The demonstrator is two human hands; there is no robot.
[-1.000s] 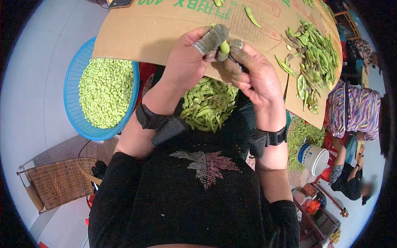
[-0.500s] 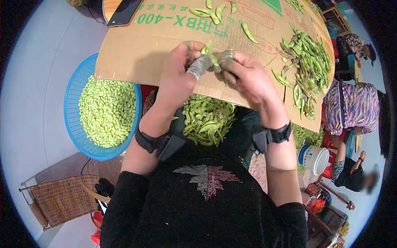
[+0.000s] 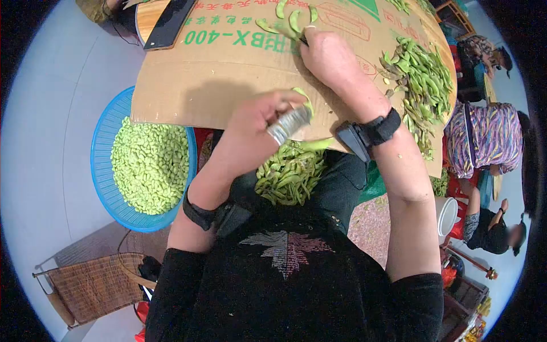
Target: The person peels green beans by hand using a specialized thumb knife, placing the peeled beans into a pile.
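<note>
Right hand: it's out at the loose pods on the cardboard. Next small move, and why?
Probably close the right hand on one of the loose pods under its fingertips and bring it back. The left hand, thumb taped, waits over the lap pile holding only what looks like a pod piece.

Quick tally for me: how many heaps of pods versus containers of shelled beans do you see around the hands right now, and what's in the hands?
Heaps of pods: 3 (lap heap, cardboard's right heap, small cluster under the right hand)
Blue basket of shelled beans: 1
Pods in the left hand: 1
Total: 5
</note>
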